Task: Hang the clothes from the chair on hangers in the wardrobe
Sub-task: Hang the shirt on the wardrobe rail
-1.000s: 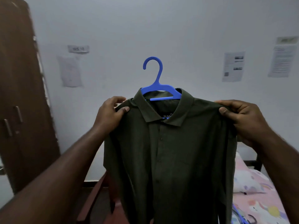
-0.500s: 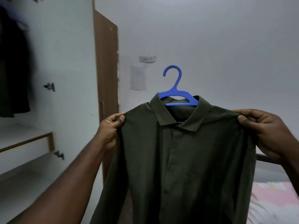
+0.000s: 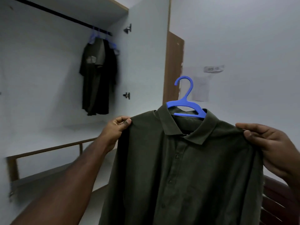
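Upper left of frame: open wardrobe (image 3: pixel 146 62), dark clothes (image 3: pixel 97 78) on its rail (image 3: pixel 56 13). Centre-right: green shirt (image 3: pixel 186 168) hangs lengthwise down, front to camera, on blue hanger (image 3: pixel 186 104), hook up. Left hand (image 3: pixel 116 129) and right hand (image 3: pixel 272 148) pinch its shoulders.

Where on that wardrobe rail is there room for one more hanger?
The black rail is bare along its whole stretch left of the dark hanging clothes. It is crowded only at the right end, where those clothes on blue hangers bunch against the white side panel.
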Demonstrator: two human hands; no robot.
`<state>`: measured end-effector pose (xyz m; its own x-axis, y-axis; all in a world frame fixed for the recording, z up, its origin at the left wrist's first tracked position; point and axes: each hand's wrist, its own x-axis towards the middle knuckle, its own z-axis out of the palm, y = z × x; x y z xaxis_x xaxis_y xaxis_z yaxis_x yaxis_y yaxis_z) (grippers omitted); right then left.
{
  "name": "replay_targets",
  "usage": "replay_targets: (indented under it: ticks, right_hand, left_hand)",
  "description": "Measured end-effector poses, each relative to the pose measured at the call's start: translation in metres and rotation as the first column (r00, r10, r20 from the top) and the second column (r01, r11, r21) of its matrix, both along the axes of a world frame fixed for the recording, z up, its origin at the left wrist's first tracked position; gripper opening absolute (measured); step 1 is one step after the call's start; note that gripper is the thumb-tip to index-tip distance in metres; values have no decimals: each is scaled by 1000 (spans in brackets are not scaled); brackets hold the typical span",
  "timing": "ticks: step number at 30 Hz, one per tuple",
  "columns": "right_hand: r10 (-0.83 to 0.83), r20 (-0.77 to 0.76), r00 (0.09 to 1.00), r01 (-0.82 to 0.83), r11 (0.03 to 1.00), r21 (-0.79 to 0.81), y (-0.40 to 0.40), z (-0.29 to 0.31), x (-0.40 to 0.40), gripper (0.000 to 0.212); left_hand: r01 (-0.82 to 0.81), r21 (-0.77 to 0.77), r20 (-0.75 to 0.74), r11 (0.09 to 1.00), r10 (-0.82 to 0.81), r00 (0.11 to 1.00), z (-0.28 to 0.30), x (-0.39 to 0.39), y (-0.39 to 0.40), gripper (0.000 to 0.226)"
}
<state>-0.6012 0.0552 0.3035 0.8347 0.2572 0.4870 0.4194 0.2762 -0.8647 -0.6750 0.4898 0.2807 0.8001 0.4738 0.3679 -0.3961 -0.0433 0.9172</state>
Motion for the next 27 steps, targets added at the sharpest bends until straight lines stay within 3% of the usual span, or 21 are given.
replay_targets:
  ticks: [9, 15, 18, 27]
  right_hand:
    - [223, 48, 974, -225, 973, 43, 59, 11, 42, 34]
    - [421, -33, 906, -422, 906, -24, 99, 5, 65, 37]
    - [426, -2, 905, -425, 902, -72, 124, 6, 76, 37]
    - [486, 124, 865, -490, 872, -4, 225, 33, 92, 40]
  left_hand:
    - [-163, -194, 139, 967, 192, 972, 20, -31, 27, 16]
    - [-290, -237, 136, 927, 327, 935, 29, -57, 60, 19]
    - [-334, -236, 121, 913, 369, 922, 33, -65, 79, 19]
    - [-380, -253, 149, 890, 424, 893, 40, -70, 156, 22]
